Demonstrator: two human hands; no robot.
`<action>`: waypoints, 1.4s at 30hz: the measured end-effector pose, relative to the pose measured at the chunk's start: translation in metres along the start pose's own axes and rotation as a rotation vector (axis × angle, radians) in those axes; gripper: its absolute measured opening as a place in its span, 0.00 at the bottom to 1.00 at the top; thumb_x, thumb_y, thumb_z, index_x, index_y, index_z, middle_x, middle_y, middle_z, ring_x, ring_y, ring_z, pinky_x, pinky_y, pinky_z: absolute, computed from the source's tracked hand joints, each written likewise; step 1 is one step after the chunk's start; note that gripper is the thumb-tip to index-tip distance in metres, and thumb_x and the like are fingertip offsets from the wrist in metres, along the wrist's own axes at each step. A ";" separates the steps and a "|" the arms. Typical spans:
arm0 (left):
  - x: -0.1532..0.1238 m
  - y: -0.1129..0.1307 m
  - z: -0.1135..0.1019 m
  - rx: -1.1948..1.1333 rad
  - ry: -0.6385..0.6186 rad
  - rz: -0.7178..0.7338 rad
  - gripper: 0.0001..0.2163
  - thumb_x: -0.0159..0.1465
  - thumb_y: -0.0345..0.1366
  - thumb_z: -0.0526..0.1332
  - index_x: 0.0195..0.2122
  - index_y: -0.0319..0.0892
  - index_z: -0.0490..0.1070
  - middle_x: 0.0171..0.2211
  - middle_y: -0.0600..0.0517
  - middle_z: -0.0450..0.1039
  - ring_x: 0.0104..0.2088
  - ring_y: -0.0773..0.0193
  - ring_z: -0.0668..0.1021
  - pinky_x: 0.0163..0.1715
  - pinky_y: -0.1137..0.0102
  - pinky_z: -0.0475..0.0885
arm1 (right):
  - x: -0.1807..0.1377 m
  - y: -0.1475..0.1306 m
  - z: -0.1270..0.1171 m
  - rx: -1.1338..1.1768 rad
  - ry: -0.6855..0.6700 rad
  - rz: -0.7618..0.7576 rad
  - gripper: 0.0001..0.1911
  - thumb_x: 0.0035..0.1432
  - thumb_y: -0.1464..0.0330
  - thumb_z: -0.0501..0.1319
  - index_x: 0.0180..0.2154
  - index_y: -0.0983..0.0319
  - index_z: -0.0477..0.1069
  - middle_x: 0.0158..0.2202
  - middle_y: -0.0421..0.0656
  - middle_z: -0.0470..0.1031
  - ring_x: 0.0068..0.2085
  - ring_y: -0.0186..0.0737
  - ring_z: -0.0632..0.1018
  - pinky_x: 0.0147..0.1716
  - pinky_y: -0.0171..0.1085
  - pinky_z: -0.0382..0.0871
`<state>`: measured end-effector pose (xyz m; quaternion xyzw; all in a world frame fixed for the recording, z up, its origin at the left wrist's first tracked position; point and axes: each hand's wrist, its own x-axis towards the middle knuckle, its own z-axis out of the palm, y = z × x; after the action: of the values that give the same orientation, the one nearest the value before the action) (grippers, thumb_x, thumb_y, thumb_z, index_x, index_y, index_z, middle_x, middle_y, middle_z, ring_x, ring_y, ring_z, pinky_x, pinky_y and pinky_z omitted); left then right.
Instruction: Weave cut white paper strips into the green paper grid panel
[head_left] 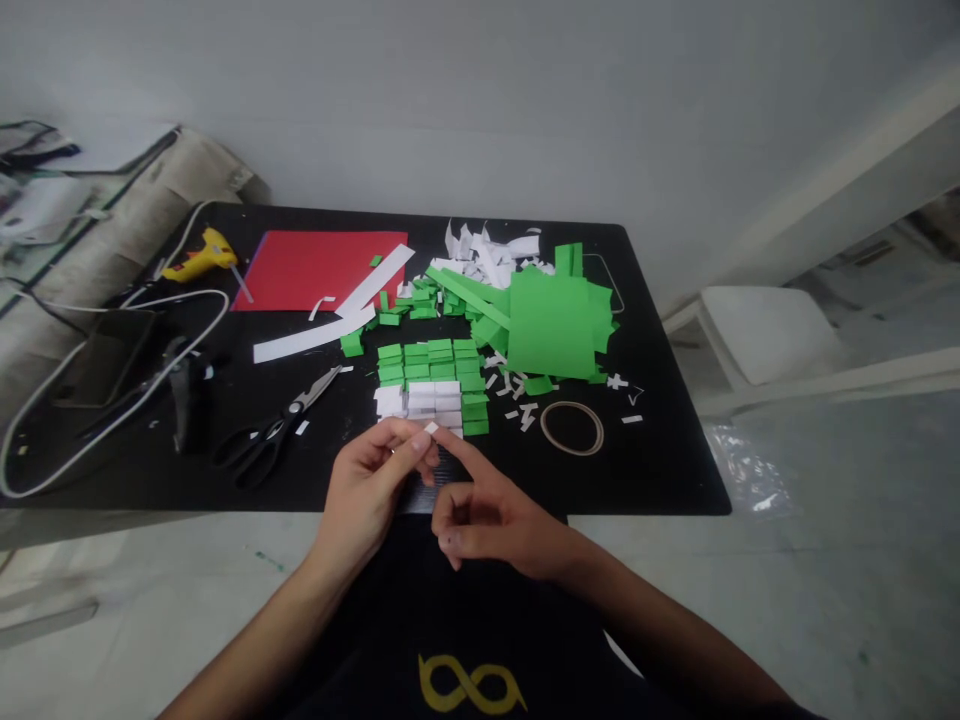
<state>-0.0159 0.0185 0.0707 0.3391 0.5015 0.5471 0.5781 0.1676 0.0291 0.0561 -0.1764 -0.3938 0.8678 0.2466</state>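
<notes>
Near the table's front edge, my left hand (pixel 369 485) pinches a small white paper piece (pixel 430 428) between thumb and index finger. The stretched index finger of my right hand (pixel 495 515) reaches to the tip of that piece, while its other fingers curl loosely with nothing visible in them. Just beyond my hands lie rows of folded green paper pieces (pixel 427 357) and folded white paper pieces (pixel 435 395), set side by side in a block. My hands hide the block's near part.
To the left are black-handled scissors (pixel 274 430), a yellow glue gun (pixel 204 257), a white cable (pixel 217 318) and red paper (pixel 319 265). Green sheets (pixel 555 325), white scraps (pixel 480 250) and a tape ring (pixel 572 428) lie beyond and right of my hands on the black table (pixel 660 440).
</notes>
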 end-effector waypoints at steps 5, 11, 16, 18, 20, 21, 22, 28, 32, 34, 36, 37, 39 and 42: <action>0.001 -0.002 -0.003 -0.032 -0.011 -0.008 0.09 0.64 0.39 0.72 0.31 0.41 0.78 0.27 0.54 0.75 0.26 0.69 0.74 0.29 0.73 0.70 | 0.000 0.005 -0.002 -0.142 0.033 -0.032 0.47 0.63 0.71 0.68 0.75 0.47 0.49 0.34 0.33 0.72 0.33 0.31 0.73 0.36 0.36 0.70; -0.007 -0.003 -0.016 0.223 -0.008 0.107 0.09 0.68 0.38 0.67 0.31 0.43 0.76 0.24 0.55 0.72 0.27 0.68 0.73 0.30 0.72 0.67 | -0.001 -0.006 -0.010 -0.733 0.346 -0.214 0.28 0.69 0.69 0.62 0.68 0.52 0.65 0.32 0.34 0.73 0.32 0.33 0.73 0.36 0.37 0.70; -0.003 -0.003 -0.029 0.582 0.063 0.349 0.06 0.69 0.37 0.66 0.34 0.44 0.76 0.29 0.54 0.75 0.31 0.65 0.75 0.34 0.70 0.70 | 0.012 -0.012 -0.037 -1.300 0.464 -0.397 0.13 0.67 0.72 0.64 0.52 0.58 0.78 0.42 0.45 0.79 0.47 0.46 0.78 0.52 0.48 0.74; 0.004 -0.009 -0.033 0.748 0.059 0.449 0.03 0.68 0.37 0.66 0.38 0.45 0.76 0.34 0.53 0.78 0.36 0.63 0.78 0.40 0.68 0.72 | 0.020 -0.010 -0.047 -1.485 0.370 -0.398 0.13 0.67 0.74 0.64 0.51 0.59 0.78 0.49 0.50 0.79 0.53 0.51 0.76 0.57 0.53 0.72; 0.010 -0.017 -0.037 0.916 0.040 0.527 0.05 0.68 0.38 0.67 0.43 0.46 0.75 0.40 0.51 0.80 0.42 0.59 0.80 0.46 0.64 0.73 | 0.027 -0.007 -0.054 -1.591 0.299 -0.382 0.13 0.67 0.74 0.64 0.52 0.60 0.78 0.52 0.52 0.78 0.56 0.53 0.74 0.59 0.55 0.70; 0.013 -0.022 -0.039 0.987 0.031 0.556 0.08 0.67 0.38 0.67 0.46 0.46 0.75 0.42 0.50 0.81 0.44 0.57 0.80 0.48 0.63 0.73 | 0.030 -0.007 -0.057 -1.617 0.285 -0.378 0.12 0.68 0.73 0.64 0.52 0.61 0.78 0.51 0.53 0.79 0.55 0.53 0.74 0.58 0.56 0.70; 0.016 -0.026 -0.040 1.044 0.023 0.574 0.10 0.67 0.38 0.68 0.48 0.46 0.74 0.44 0.49 0.81 0.46 0.55 0.80 0.50 0.61 0.72 | 0.033 -0.007 -0.059 -1.629 0.280 -0.376 0.11 0.69 0.73 0.63 0.51 0.62 0.78 0.50 0.52 0.79 0.55 0.53 0.75 0.58 0.55 0.70; 0.021 -0.033 -0.042 1.143 0.020 0.651 0.13 0.68 0.37 0.68 0.51 0.46 0.70 0.46 0.47 0.81 0.50 0.52 0.79 0.54 0.56 0.69 | 0.040 -0.010 -0.063 -1.567 0.282 -0.397 0.09 0.72 0.73 0.60 0.46 0.63 0.79 0.44 0.49 0.83 0.47 0.48 0.77 0.55 0.50 0.71; 0.023 -0.025 -0.039 1.117 -0.048 0.653 0.03 0.71 0.35 0.63 0.44 0.46 0.72 0.51 0.47 0.79 0.54 0.52 0.77 0.57 0.54 0.65 | 0.040 -0.009 -0.062 -1.565 0.333 -0.404 0.11 0.73 0.74 0.58 0.49 0.63 0.78 0.45 0.49 0.83 0.48 0.48 0.78 0.55 0.49 0.72; 0.025 -0.021 -0.035 1.119 -0.080 0.651 0.02 0.72 0.34 0.61 0.42 0.45 0.73 0.54 0.46 0.77 0.56 0.51 0.75 0.58 0.52 0.64 | 0.040 -0.006 -0.061 -1.541 0.395 -0.393 0.12 0.73 0.74 0.57 0.51 0.62 0.77 0.46 0.49 0.83 0.49 0.48 0.80 0.54 0.48 0.73; 0.027 -0.020 -0.031 1.152 -0.107 0.656 0.03 0.72 0.33 0.60 0.41 0.45 0.74 0.55 0.45 0.76 0.57 0.50 0.74 0.58 0.51 0.64 | 0.041 -0.005 -0.060 -1.500 0.447 -0.360 0.11 0.73 0.73 0.58 0.52 0.62 0.76 0.48 0.50 0.83 0.50 0.47 0.81 0.53 0.47 0.74; 0.028 -0.020 -0.029 1.177 -0.122 0.660 0.03 0.71 0.33 0.60 0.41 0.45 0.74 0.55 0.44 0.75 0.58 0.49 0.74 0.58 0.50 0.64 | 0.041 -0.004 -0.059 -1.474 0.457 -0.336 0.11 0.73 0.73 0.58 0.52 0.61 0.76 0.48 0.50 0.83 0.49 0.47 0.82 0.52 0.46 0.75; 0.030 -0.021 -0.026 1.232 -0.150 0.669 0.04 0.71 0.32 0.60 0.41 0.44 0.74 0.57 0.42 0.74 0.60 0.46 0.72 0.59 0.48 0.64 | 0.041 -0.004 -0.060 -1.407 0.453 -0.299 0.11 0.71 0.74 0.59 0.51 0.61 0.75 0.48 0.49 0.83 0.48 0.45 0.83 0.50 0.44 0.76; 0.032 -0.025 -0.022 1.287 -0.171 0.672 0.05 0.71 0.31 0.59 0.42 0.43 0.75 0.59 0.40 0.72 0.62 0.43 0.71 0.60 0.45 0.64 | 0.042 -0.005 -0.062 -1.304 0.440 -0.278 0.13 0.68 0.77 0.61 0.51 0.61 0.74 0.46 0.47 0.84 0.46 0.43 0.84 0.49 0.42 0.76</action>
<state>-0.0333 0.0423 0.0348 0.7888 0.5457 0.2637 0.1025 0.1658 0.0924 0.0167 -0.4080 -0.7937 0.3592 0.2731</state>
